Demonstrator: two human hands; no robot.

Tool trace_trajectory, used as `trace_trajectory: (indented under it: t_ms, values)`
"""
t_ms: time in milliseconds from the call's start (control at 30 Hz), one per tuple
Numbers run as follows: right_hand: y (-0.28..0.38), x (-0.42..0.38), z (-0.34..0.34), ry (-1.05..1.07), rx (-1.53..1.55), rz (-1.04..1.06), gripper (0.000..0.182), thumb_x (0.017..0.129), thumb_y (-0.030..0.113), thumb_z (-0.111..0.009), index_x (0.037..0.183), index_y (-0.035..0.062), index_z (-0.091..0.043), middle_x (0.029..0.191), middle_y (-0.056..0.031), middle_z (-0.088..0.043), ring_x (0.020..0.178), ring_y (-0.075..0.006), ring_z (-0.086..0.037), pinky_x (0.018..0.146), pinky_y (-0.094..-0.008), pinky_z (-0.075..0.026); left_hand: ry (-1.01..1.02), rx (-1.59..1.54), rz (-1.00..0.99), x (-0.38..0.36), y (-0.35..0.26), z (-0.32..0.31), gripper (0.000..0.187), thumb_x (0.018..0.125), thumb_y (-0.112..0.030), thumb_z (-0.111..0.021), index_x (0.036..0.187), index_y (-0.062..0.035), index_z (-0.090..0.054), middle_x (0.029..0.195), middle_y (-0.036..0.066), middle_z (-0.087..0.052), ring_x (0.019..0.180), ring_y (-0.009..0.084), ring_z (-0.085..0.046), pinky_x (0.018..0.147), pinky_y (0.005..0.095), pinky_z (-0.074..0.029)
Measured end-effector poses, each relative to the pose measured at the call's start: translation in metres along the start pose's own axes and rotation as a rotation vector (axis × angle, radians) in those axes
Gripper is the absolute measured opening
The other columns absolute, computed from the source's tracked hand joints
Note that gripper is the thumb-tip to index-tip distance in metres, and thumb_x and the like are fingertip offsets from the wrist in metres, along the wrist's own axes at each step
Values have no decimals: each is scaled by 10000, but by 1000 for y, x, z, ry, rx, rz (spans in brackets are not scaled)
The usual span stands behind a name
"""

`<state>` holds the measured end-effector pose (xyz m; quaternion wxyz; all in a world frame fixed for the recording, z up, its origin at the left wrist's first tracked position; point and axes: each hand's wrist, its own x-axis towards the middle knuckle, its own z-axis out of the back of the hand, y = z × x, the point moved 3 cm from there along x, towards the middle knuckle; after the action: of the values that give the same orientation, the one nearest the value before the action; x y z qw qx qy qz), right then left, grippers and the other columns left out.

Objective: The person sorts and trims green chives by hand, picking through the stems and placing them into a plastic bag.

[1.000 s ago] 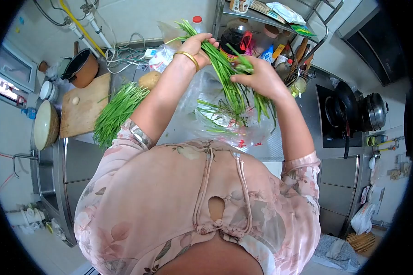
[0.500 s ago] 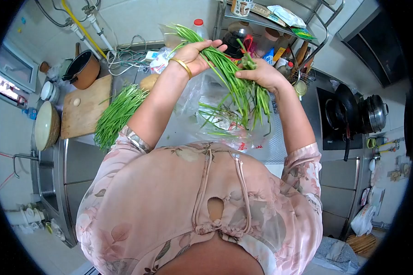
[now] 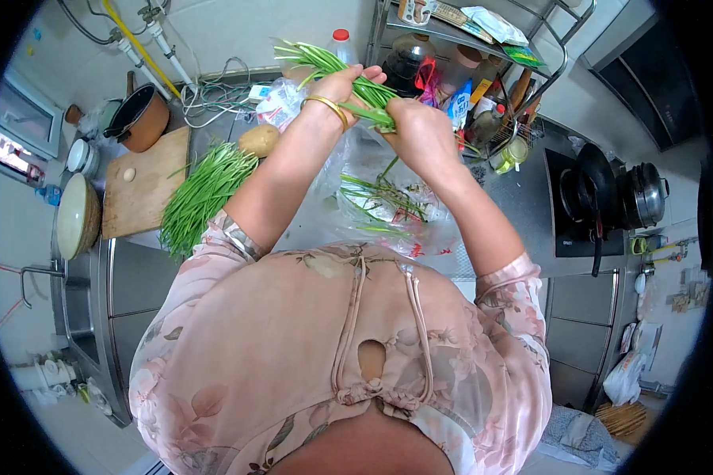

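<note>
A bunch of green chives (image 3: 318, 57) is held up over the counter between my two hands. My left hand (image 3: 342, 89), a gold bangle at its wrist, cradles the middle of the bunch with curled fingers. Closed around the other end is my right hand (image 3: 417, 136), back of the hand upward, hiding the part inside it. Below lies a clear plastic bag (image 3: 325, 194) with loose stalks and trimmings (image 3: 384, 194) on it. To the left, a larger pile of chives (image 3: 207, 194) rests beside a potato (image 3: 259, 141).
A wooden chopping board (image 3: 146, 186) with a small pale round piece (image 3: 129, 173) lies at the left, near a brown pot (image 3: 146, 127) and a large bowl (image 3: 77, 218). Bottles and jars crowd under a metal rack (image 3: 459, 33). At the right, a wok (image 3: 598, 178) sits on the stove.
My right hand has moved up and left along the bunch and closed around it. The long stalks that hung down over the bag are now gathered up or hidden by that hand.
</note>
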<state>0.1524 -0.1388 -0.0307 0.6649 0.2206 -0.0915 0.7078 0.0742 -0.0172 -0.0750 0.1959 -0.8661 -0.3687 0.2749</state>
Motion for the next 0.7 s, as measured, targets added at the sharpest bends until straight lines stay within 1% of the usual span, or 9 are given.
trace_trajectory:
  t_ms: [133,200,333,367,400,467,533,567,700]
  values:
    - [2,8,-11,18,-32,22,141,620,83,-603,749,36,-570,722,-153,-592,694,-338,-581,595,-405,-465,-84,-40,-10,0,-1,7,164,915,-157,-369,863,-12,-426,851,115,-522,852,260,-533,801,409,-455]
    - [-2,10,-9,81,175,13,143,648,81,-604,777,24,-574,733,-142,-599,691,-302,-590,610,-374,-463,-163,-35,-28,4,-4,14,173,916,-175,-369,842,-26,-416,775,88,-490,777,237,-518,762,413,-454]
    - [-12,4,21,216,745,-65,166,734,117,-609,853,10,-570,746,-93,-600,690,-182,-562,643,-306,-446,-135,-154,46,6,-12,23,161,909,-176,-386,807,-51,-396,721,61,-439,687,203,-464,715,424,-431]
    - [-19,-1,30,169,737,-126,192,782,170,-604,884,15,-554,751,-48,-578,705,-115,-505,647,-276,-429,-142,-185,59,6,-15,22,158,909,-173,-387,804,-55,-392,723,59,-436,681,200,-457,714,430,-426]
    - [-29,-5,43,151,663,-169,205,789,175,-601,907,16,-548,759,-39,-578,709,-118,-512,641,-274,-432,-150,-217,72,6,-18,22,155,908,-171,-387,800,-59,-389,724,57,-434,675,197,-450,713,437,-421]
    - [-57,-19,59,207,677,-351,169,782,146,-611,885,28,-549,745,-21,-564,674,-97,-497,605,-249,-419,-95,-223,84,6,-25,26,140,908,-160,-378,840,-43,-413,784,71,-471,769,224,-495,780,469,-409]
    - [-83,-31,64,153,863,-478,175,773,132,-622,895,33,-545,741,-16,-557,654,-80,-488,586,-236,-412,-68,-180,69,-4,-30,19,139,907,-152,-373,871,-30,-429,826,82,-494,832,241,-515,822,488,-394]
    - [-83,-35,73,118,823,-474,180,769,121,-622,901,28,-542,740,-15,-555,646,-77,-488,577,-232,-411,-48,-180,64,-3,-31,20,159,908,-140,-362,942,-2,-436,911,110,-520,941,276,-521,877,523,-361]
    - [-75,-40,75,132,816,-369,145,770,93,-596,896,35,-554,739,2,-555,649,-68,-491,569,-223,-407,38,-165,70,-8,-32,14,197,910,-128,-358,1033,23,-388,1020,141,-509,1013,313,-502,900,561,-335]
